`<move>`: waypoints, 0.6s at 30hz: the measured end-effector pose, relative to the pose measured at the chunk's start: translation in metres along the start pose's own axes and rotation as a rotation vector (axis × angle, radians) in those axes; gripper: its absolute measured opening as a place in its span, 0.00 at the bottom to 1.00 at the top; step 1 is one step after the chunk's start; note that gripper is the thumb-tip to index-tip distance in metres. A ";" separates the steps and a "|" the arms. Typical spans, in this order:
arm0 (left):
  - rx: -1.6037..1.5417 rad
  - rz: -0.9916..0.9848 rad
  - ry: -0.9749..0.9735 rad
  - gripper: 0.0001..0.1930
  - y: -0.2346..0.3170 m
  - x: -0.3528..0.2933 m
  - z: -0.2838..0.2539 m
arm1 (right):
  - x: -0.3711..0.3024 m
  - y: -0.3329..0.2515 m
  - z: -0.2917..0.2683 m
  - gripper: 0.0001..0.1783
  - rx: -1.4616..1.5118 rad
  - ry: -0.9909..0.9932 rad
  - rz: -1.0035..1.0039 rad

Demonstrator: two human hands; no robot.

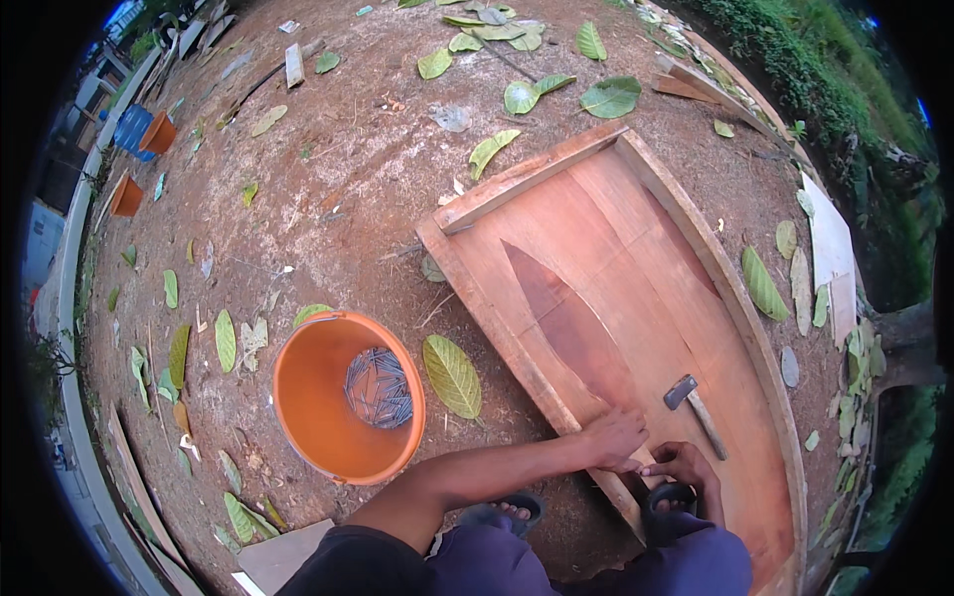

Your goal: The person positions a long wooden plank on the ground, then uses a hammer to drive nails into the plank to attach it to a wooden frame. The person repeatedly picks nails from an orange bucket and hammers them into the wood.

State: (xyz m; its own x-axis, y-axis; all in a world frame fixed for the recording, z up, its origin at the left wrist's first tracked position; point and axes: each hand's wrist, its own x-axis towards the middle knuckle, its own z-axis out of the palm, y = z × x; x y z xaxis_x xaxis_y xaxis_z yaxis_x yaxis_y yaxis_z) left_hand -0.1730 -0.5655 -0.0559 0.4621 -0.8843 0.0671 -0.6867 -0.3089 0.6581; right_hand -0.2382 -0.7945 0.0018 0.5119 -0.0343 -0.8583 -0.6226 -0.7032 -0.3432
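Note:
My left hand (616,438) reaches across to the near part of a shallow wooden frame (571,159), a panel with raised edge boards. Its fingers are curled, and whatever they may hold is too small to make out. Just to its right, my right hand (688,465) is bent with thumb and finger pinched, its fingertips nearly meeting the left ones above the panel. Something thin could be in that pinch, but I cannot tell. A hammer (708,422) with a dark head and wooden handle lies on the panel, right of both hands, untouched.
An orange bucket (298,397) stands left of the frame, with many loose nails (378,387) inside. Large leaves (452,377) litter the brown soil. Boards (288,556) lie at lower left. Farther left are a blue container (132,131) and orange pots (126,197). A trunk (909,343) rises at right.

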 end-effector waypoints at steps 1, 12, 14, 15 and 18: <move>-0.061 -0.045 0.000 0.28 0.005 -0.001 0.005 | -0.007 0.006 0.004 0.29 0.011 -0.030 0.043; 0.014 -0.087 -0.098 0.28 0.011 -0.009 -0.006 | -0.060 -0.011 0.050 0.32 -0.562 0.611 -0.096; 0.002 -0.074 -0.073 0.28 0.011 -0.008 -0.005 | -0.066 0.004 0.054 0.29 -0.539 0.720 -0.071; -0.004 -0.065 -0.057 0.28 0.011 -0.010 -0.004 | -0.064 0.022 0.063 0.27 -0.386 0.783 -0.084; 0.006 -0.052 -0.042 0.29 0.002 -0.014 0.000 | -0.068 0.034 0.093 0.28 -0.283 0.666 -0.017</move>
State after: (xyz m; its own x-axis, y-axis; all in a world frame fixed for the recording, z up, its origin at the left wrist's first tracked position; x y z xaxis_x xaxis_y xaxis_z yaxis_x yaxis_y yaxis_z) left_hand -0.1810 -0.5538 -0.0550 0.4734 -0.8808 0.0014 -0.6660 -0.3569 0.6550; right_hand -0.3494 -0.7499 0.0127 0.8285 -0.3836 -0.4080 -0.4803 -0.8614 -0.1655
